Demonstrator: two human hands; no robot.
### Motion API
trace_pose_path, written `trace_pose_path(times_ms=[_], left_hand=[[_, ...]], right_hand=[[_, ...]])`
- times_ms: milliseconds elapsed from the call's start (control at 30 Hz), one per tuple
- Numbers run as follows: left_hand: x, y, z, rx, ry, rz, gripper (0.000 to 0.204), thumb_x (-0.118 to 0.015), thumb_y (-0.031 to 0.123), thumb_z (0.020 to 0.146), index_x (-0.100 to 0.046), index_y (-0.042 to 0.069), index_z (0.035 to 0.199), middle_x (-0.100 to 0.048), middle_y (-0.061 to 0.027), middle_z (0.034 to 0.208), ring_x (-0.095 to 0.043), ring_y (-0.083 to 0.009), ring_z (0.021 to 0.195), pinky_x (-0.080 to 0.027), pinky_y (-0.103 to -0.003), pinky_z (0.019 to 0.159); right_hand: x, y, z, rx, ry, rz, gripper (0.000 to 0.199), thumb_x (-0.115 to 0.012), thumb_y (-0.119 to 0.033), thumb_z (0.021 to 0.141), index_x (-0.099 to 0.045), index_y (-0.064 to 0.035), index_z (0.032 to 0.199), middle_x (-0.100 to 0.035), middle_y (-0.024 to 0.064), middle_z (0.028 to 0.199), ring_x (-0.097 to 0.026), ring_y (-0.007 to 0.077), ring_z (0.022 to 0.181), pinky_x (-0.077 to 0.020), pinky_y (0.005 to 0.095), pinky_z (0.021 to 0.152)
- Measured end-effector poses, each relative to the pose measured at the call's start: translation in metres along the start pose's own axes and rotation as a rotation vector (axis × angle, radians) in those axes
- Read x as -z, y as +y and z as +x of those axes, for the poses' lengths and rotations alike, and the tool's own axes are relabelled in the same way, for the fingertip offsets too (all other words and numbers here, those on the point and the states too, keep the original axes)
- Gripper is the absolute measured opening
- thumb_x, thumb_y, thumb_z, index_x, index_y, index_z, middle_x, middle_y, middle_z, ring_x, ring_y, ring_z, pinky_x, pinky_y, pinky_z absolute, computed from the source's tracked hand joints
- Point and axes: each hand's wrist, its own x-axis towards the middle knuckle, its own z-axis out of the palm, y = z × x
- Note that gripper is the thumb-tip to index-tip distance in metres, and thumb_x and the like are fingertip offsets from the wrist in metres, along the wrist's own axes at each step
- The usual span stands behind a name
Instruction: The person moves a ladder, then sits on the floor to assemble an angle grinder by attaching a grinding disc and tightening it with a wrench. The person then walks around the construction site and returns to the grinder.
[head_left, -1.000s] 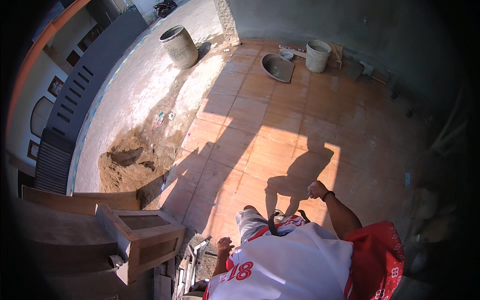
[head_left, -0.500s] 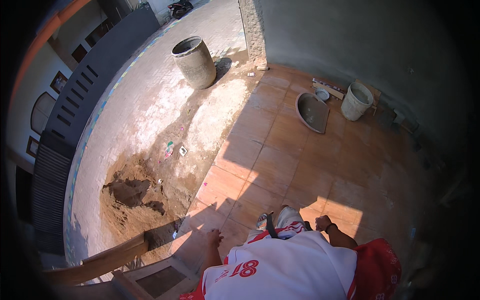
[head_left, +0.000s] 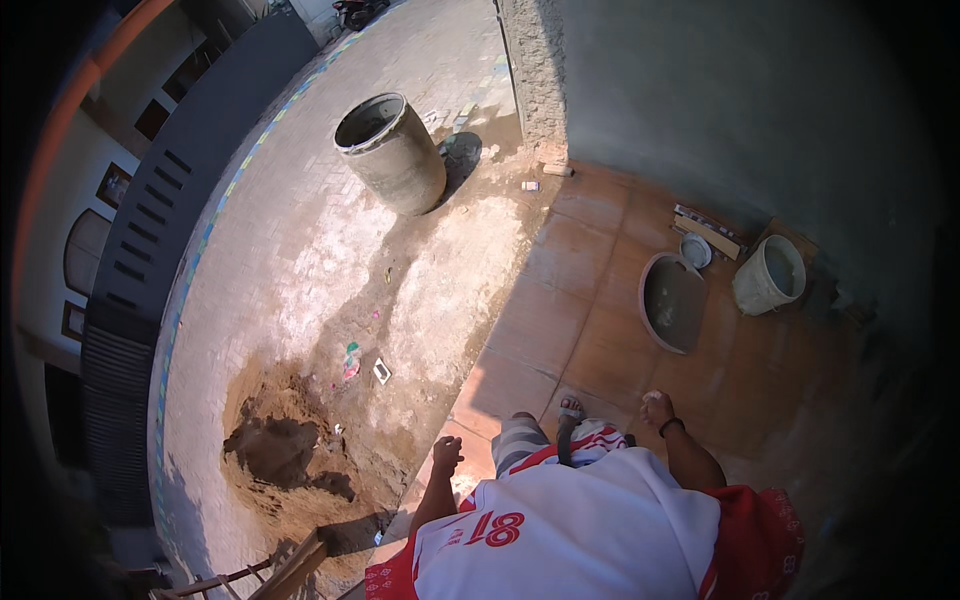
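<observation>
So the fingers of the right hand, lower right of centre, are curling in, and I honestly can't tell if they're pinching something pale or just bunching up. The left hand's fingers, lower centre, are bending loosely, not pressing together, with nothing showing in them. Neither hand is touching the basin, which is sitting right of centre with grey stuff in it, above the right hand. My worry is the feet: the sandalled foot is resting near that basin on the tiled floor, so a careless step could be catching the rim and slopping grey gunk around, and wet tile gets slick. The bucket is standing just beyond, so one bump could be tipping that too. Further left, the tiles are giving way to dirt, with litter and a sand pile lower left, so anyone looking at the drum up top could be tripping or skidding on loose grit.
</observation>
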Motion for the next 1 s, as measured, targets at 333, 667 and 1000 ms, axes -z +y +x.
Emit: trace_pose_path(times_ms=[333, 667, 1000], left_hand=[[-0.038, 0.105, 0.149, 0.017, -0.165, 0.669, 0.036, -0.063, 0.025, 0.083, -0.058, 0.004, 0.112, -0.066, -0.0144, 0.095, -0.066, -0.0273, 0.066, -0.049, -0.036, 0.051], [0.021, 0.516, 0.341, -0.159, 0.146, -0.237, 0.051, -0.058, 0.025, 0.088, -0.044, -0.001, 0.129, -0.063, -0.0163, 0.104, -0.064, -0.0228, 0.069, -0.046, -0.031, 0.056], [-0.033, 0.751, 0.512, -0.173, 0.105, -0.25, 0.05, -0.057, 0.026, 0.089, -0.045, -0.002, 0.13, -0.063, -0.0171, 0.109, -0.065, -0.0249, 0.075, -0.046, -0.032, 0.063]], right_hand=[[-0.051, -0.324, 0.229, 0.247, 0.068, -0.023, 0.012, -0.042, -0.008, 0.084, -0.053, -0.0041, 0.083, -0.056, 0.007, 0.066, -0.057, 0.0172, 0.05, -0.0448, 0.0306, 0.041], [-0.118, -0.325, 0.337, 0.797, -0.223, -1.671, 0.015, -0.059, -0.022, 0.072, -0.07, -0.0131, 0.076, -0.067, 0.0095, 0.071, -0.065, 0.0255, 0.071, -0.0505, 0.0433, 0.067], [-0.168, -0.555, 0.619, 0.117, -0.197, -0.528, 0.016, -0.058, -0.028, 0.078, -0.065, -0.0137, 0.081, -0.062, 0.0066, 0.072, -0.061, 0.0206, 0.063, -0.0474, 0.0394, 0.054]])
